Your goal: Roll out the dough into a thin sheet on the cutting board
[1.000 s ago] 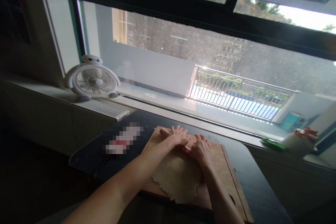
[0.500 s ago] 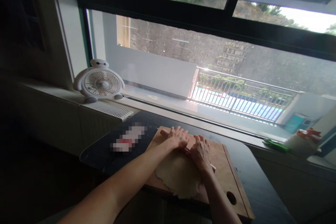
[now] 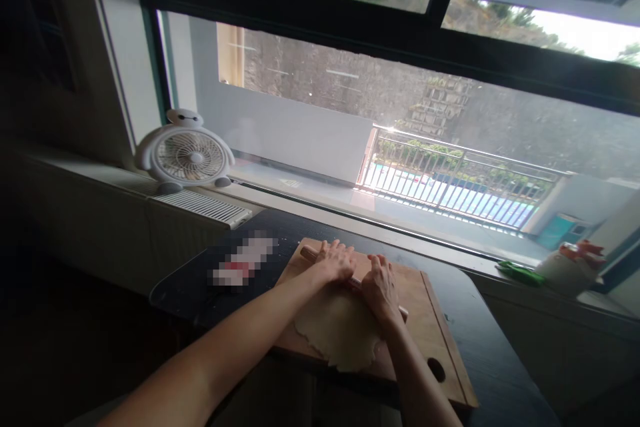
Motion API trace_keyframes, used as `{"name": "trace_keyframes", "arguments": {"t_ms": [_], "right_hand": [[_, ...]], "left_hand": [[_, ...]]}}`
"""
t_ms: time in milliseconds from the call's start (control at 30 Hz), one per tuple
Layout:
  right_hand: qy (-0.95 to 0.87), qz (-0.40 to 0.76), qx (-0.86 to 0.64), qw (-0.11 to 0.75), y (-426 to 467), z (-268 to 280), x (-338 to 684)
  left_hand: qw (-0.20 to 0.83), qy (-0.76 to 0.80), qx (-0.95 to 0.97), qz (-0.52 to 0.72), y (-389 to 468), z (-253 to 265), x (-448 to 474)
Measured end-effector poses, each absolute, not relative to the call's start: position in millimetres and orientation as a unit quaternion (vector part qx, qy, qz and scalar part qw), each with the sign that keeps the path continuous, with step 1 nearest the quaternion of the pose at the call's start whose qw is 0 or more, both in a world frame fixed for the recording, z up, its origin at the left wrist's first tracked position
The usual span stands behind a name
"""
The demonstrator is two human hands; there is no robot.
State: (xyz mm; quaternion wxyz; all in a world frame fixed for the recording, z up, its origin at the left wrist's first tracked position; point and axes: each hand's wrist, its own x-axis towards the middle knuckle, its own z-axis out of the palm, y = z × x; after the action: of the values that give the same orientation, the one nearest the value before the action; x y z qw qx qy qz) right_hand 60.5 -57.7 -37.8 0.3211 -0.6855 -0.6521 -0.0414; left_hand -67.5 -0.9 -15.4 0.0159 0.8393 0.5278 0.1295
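Both hands lie over a wooden rolling pin (image 3: 356, 283) that runs slantwise across a cutting board (image 3: 425, 320). My left hand (image 3: 338, 260) rests on the pin near its far left end, its fingers bent over it. Further right along the pin, my right hand (image 3: 381, 285) presses it, fingers reaching forward over the wood. Beneath and in front of the pin spreads a flat, pale sheet of dough (image 3: 340, 333) with an uneven edge. Part of the dough is hidden by my forearms and hands.
The board lies on a dark table (image 3: 480, 320) below a window. A blurred-out item (image 3: 243, 260) lies left of the board. A white fan (image 3: 187, 155) stands on the ledge at left; a green cloth-like thing (image 3: 520, 272) and a pale container (image 3: 565, 270) are at right.
The view has shifted slightly. Both hands and the rolling pin stay at nearly the same place on the board, and the dough looks much the same.
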Motion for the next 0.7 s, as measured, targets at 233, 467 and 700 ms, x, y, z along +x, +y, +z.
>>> {"name": "trace_keyframes", "arguments": {"t_ms": [233, 467, 700], "right_hand": [[-0.661, -0.077, -0.669, 0.331, -57.5, -36.7, 60.6], [-0.634, -0.075, -0.711, 0.296, -17.5, -34.0, 77.4], [-0.638, -0.074, -0.714, 0.278, -30.1, -35.2, 72.2]], "left_hand": [[0.017, 0.527, 0.842, 0.109, 7.4, -27.7, -68.2], [0.048, 0.539, 0.836, 0.092, 43.7, -33.6, -53.1], [0.041, 0.535, 0.838, 0.094, 28.6, -33.7, -58.3]]}}
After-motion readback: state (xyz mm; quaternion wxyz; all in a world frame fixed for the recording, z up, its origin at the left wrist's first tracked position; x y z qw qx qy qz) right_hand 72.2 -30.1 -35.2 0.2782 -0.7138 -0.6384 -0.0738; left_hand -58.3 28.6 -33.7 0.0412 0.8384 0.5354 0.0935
